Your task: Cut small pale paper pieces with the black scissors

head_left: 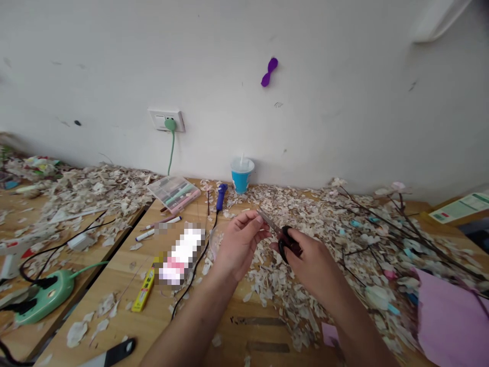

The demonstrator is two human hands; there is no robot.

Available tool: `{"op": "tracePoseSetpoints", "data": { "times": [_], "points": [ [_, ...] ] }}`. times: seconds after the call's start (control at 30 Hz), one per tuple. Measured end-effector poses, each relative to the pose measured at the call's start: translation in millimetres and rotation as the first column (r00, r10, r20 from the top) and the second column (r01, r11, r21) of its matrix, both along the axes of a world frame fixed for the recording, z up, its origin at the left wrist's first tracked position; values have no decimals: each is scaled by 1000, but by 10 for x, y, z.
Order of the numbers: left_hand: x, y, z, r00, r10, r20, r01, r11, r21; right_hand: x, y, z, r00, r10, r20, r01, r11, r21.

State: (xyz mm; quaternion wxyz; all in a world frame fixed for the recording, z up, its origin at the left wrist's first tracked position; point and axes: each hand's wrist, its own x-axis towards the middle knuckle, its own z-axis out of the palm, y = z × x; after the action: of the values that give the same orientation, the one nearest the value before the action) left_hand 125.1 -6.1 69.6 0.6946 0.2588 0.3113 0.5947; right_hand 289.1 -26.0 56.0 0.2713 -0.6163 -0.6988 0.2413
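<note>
My right hand (313,255) grips a pair of scissors (284,238) by the black handles, over the wooden table. The metal blades point up and left, and their tips reach the fingertips of my left hand (240,242). That hand is closed in a pinch, thumb against fingers; whatever sits between them is too small to make out. Below and behind both hands lie heaps of pale, dry petal-like scraps (275,285). A blue cup (241,176) with a lid and straw stands beyond the hands, against the wall.
Left of my hands are a blurred-out bright patch, a yellow box (144,290), markers (158,229), a clear case (173,194) and a blue-handled corded tool (221,198). A green power strip (46,298) sits far left. Blossom branches (401,219) and pink paper (451,321) lie right.
</note>
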Motion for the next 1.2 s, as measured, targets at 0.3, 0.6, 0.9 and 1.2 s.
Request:
{"op": "tracePoseSetpoints", "data": {
  "times": [0.3,0.6,0.9,1.2],
  "points": [
    [-115,49,-72,965,67,-255,-27,987,157,29,-7,16,999,15,-33,-18,997,-78],
    [-244,46,65,889,71,-452,27,978,207,47,-3,24,998,21,53,-19,999,-34],
    [-162,32,-2,965,-31,-260,62,992,111,36,6,-46,995,-2,101,-2,1000,31],
    [-144,67,-90,936,47,-349,14,985,170,44,-3,19,988,12,155,-10,1000,-10]
  ]
}}
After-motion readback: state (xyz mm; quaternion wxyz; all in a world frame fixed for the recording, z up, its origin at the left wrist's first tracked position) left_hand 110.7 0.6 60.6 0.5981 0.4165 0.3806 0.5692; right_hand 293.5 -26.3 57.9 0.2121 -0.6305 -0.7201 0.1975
